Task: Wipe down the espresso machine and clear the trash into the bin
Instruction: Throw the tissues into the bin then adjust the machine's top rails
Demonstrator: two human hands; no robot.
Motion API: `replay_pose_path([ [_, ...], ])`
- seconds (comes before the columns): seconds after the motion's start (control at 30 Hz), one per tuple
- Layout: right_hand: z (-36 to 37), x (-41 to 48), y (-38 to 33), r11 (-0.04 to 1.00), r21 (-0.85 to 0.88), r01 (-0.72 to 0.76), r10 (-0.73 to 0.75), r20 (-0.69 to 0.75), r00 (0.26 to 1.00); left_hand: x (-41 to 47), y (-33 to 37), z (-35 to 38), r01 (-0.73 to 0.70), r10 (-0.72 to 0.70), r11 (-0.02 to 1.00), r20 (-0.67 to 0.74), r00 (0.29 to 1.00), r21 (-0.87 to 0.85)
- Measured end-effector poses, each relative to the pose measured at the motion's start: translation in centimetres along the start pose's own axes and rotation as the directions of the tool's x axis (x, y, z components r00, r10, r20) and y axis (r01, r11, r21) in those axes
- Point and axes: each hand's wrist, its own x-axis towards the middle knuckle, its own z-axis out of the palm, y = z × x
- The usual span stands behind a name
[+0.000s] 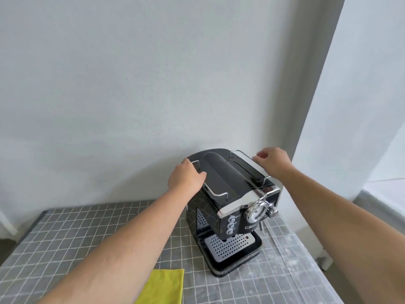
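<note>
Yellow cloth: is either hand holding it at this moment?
No. The yellow cloth lies flat on the table, while the left hand and right hand are both on the espresso machine.

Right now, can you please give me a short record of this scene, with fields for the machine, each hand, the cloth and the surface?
machine: black espresso machine on the table, near the wall
left hand: left hand on the machine's top left edge
right hand: right hand at the top right rail
cloth: yellow cloth lying flat, not held
surface: grey checked tablecloth
</note>
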Motion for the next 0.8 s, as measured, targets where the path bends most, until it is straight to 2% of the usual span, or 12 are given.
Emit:
replay_pose_path([
  [0.13, 1.3, 1.6, 0.6, 1.000, -0.022, -0.013, 0.014, 0.060, 0.998, -0.1, 0.1, 1.2, 0.114, -0.108, 0.989, 0.067, 0.992, -0.097],
  [0.27, 2.1, 2.8, 0.8, 0.999, -0.002, -0.045, 0.045, 0.086, 0.995, 0.4, 0.2, 1.8, 0.179, -0.171, 0.956, 0.056, 0.984, -0.233],
  [0.53, 4.5, 2.5, 0.3, 0.948, 0.248, -0.198, 0.190, 0.054, 0.980, 2.7, -1.1, 2.4, 0.163, -0.194, 0.882, -0.026, 0.981, -0.443],
  [0.8, 5.9, 1.5, -1.2, 0.925, 0.314, -0.215, 0.197, 0.091, 0.976, 5.4, -3.2, 0.8, 0.161, -0.166, 0.896, 0.024, 0.986, -0.414],
])
